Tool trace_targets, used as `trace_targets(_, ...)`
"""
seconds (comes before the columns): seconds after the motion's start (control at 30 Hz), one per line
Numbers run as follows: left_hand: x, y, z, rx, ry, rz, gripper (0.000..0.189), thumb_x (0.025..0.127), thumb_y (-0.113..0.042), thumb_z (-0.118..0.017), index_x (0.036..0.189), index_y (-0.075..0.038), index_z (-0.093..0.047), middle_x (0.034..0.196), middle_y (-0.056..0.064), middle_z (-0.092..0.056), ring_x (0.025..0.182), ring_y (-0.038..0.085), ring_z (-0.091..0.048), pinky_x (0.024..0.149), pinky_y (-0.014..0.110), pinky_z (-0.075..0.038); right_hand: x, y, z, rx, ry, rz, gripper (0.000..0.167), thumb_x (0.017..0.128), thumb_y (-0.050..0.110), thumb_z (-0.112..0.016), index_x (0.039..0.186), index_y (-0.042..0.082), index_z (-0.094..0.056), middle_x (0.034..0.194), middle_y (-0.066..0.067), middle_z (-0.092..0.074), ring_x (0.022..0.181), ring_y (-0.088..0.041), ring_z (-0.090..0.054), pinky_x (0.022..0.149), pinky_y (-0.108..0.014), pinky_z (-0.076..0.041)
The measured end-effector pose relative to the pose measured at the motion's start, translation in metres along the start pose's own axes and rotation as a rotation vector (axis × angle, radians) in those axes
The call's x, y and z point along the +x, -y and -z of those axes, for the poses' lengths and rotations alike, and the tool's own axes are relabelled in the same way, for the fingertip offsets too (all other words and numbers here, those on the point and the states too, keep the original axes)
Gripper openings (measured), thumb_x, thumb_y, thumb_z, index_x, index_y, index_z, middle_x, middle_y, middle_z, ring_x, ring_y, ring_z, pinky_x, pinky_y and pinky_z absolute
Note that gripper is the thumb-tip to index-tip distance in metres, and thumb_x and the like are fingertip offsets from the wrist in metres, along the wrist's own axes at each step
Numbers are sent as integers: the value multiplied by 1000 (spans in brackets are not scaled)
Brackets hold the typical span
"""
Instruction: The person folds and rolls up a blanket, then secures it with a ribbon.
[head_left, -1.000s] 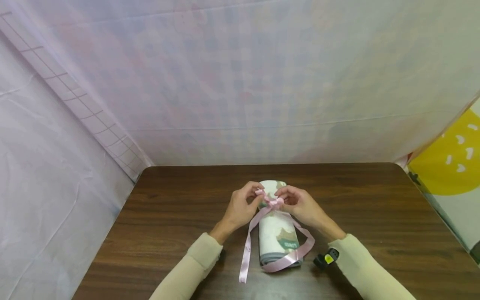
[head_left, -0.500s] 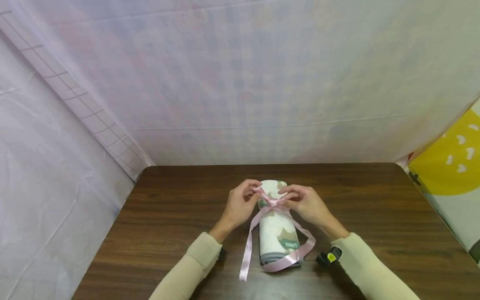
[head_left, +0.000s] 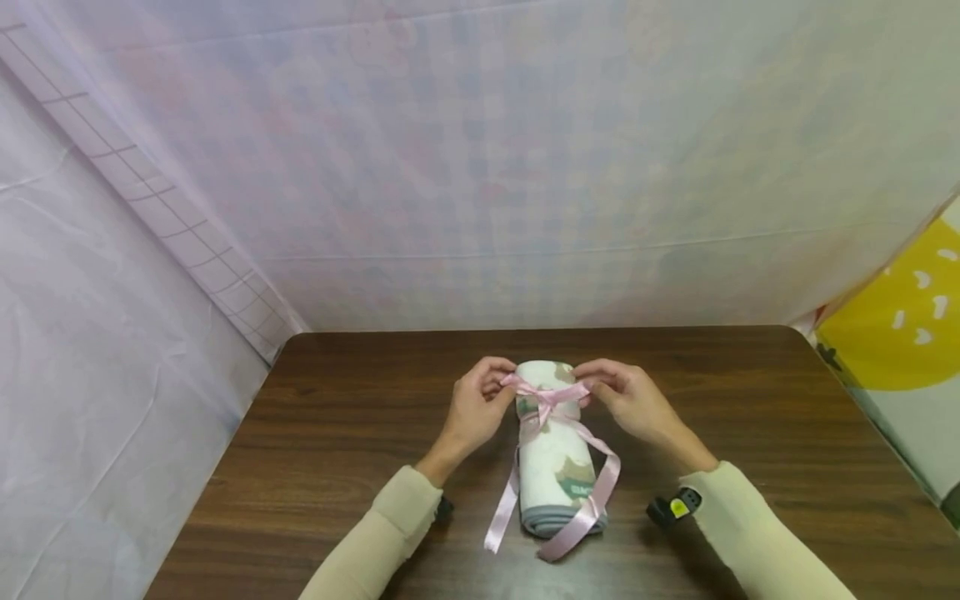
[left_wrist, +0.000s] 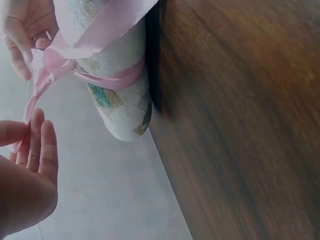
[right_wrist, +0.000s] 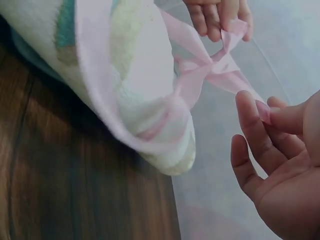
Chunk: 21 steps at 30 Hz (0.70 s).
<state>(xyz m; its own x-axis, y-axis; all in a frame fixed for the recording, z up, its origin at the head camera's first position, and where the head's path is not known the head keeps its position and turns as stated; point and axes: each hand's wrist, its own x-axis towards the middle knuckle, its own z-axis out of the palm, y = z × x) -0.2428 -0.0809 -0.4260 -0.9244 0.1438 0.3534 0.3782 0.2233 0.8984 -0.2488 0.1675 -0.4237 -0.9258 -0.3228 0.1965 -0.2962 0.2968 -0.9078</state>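
A rolled towel (head_left: 551,462), white with brown and green prints and a grey edge, lies lengthwise on the table. A pink ribbon (head_left: 547,397) circles it near the far end and is knotted into a bow on top. My left hand (head_left: 477,406) pinches the bow's left loop between thumb and fingers. On the other side my right hand (head_left: 628,400) pinches the right loop the same way. In the right wrist view the knot (right_wrist: 212,66) hangs between both hands, lifted off the towel. Two loose ribbon tails run down toward the near end of the towel.
The dark wooden table (head_left: 337,433) carries the towel. A pale patterned cloth (head_left: 480,167) hangs behind its far edge, and a white sheet (head_left: 90,375) hangs at the left. A yellow printed panel (head_left: 885,333) stands at the right.
My right hand has moved right and slightly away, drawing the right loop out. The bow is now wider and tauter across the towel. The loose tails have shifted, and the left hand has barely moved.
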Motion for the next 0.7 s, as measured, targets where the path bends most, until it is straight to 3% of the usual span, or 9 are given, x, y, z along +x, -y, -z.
trace_targets(0.1, 0, 2, 0, -13, -7, 18, 24, 88, 6, -66, 111, 3, -63, 90, 18, -73, 82, 36, -70, 72, 28, -56, -1, 0, 3, 2, 9, 13, 23, 100, -2, -51, 120, -5, -63, 91, -19, -71, 79, -29, -71, 72, -29, -57)
trace_targets(0.4, -1, 5, 1, 4, 0, 85, 24, 87, 5, -64, 111, 4, -62, 82, 13, -72, 78, 37, -69, 65, 21, -54, -2, -4, 8, -23, 27, 11, 24, 102, -2, -45, 116, -2, -65, 80, -11, -72, 79, -22, -68, 58, -28, -45)
trace_targets(0.57, -1, 6, 0, 21, 27, 108, 25, 88, 4, -62, 113, 4, -61, 83, 11, -71, 72, 16, -67, 64, 21, -54, -1, -6, 4, 30, 7, -90, 23, 102, 3, -48, 117, -2, -65, 87, -16, -72, 85, -23, -67, 67, -29, -45)
trace_targets(0.7, -1, 6, 0, 22, 35, 104, 25, 88, 4, -62, 112, 5, -61, 84, 11, -71, 70, 8, -63, 63, 20, -53, -1, -6, 2, 75, -4, -137, 24, 101, 7, -54, 120, -4, -63, 95, -19, -72, 88, -17, -67, 76, -30, -50)
